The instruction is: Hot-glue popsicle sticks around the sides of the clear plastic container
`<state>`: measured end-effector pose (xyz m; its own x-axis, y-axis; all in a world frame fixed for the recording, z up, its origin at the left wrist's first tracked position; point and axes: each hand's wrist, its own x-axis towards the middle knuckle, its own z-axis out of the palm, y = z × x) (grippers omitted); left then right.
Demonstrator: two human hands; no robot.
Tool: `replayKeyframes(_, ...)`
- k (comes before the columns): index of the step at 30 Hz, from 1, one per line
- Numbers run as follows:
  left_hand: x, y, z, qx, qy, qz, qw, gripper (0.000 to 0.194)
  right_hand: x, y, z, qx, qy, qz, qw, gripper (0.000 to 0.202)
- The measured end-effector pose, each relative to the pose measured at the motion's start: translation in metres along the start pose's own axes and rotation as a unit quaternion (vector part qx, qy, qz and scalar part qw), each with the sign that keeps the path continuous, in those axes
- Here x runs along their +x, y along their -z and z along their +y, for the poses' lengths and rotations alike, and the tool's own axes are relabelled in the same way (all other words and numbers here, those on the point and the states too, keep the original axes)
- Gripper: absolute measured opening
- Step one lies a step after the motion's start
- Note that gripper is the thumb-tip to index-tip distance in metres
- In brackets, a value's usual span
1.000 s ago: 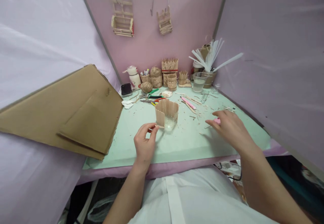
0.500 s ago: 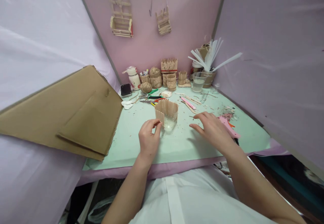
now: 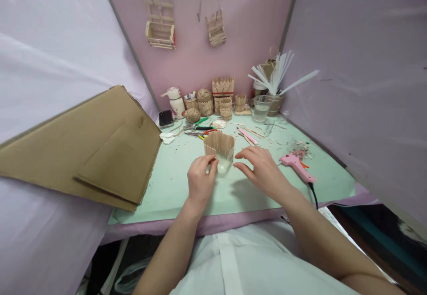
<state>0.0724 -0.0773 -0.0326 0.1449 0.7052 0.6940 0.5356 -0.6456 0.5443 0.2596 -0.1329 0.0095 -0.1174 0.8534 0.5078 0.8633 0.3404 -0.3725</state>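
Observation:
A clear plastic cup [image 3: 224, 165], partly covered with brown wooden stick pieces [image 3: 218, 141] round its back and left, stands upright in front of me. My left hand [image 3: 201, 175] is at its front left, thumb and forefinger pinched together against or just before the cup wall. What lies between those fingertips is too small to make out. To the right of the cup, my right hand [image 3: 258, 167] hovers with thumb and fingers apart and nothing between them. Further right, a pink glue gun [image 3: 298, 167] lies on the table with its black cord trailing to the front edge.
Pliers [image 3: 203, 128], a pink craft knife [image 3: 248, 136] and loose sticks lie behind the cup. Along the back stand a white bottle [image 3: 176, 103], twine balls [image 3: 192, 115], stick-covered pots and a tub of water [image 3: 261, 110]. Cardboard [image 3: 110, 153] leans at left; scraps litter the right.
My right hand has moved left from near the glue gun towards the cup, uncovering the gun. My left hand has shifted slightly right, its pinched fingertips now at the cup's front.

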Motion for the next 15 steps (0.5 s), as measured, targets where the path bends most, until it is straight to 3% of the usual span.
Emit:
replayKeyframes(4,0.001,-0.002,0.001,0.012,-0.017,-0.003,1.000,0.006,0.020,-0.014,-0.020,0.024,0.047,0.039,0.998,0.009)
replayKeyframes(7,0.002,-0.003,0.001,0.013,-0.018,0.000,1.000,0.011,0.030,-0.026,-0.029,-0.009,0.039,0.050,0.998,0.011)
replayKeyframes(15,-0.001,-0.006,0.003,-0.006,0.004,-0.008,1.000,0.015,0.032,-0.035,-0.030,-0.054,0.013,0.032,0.998,0.014)
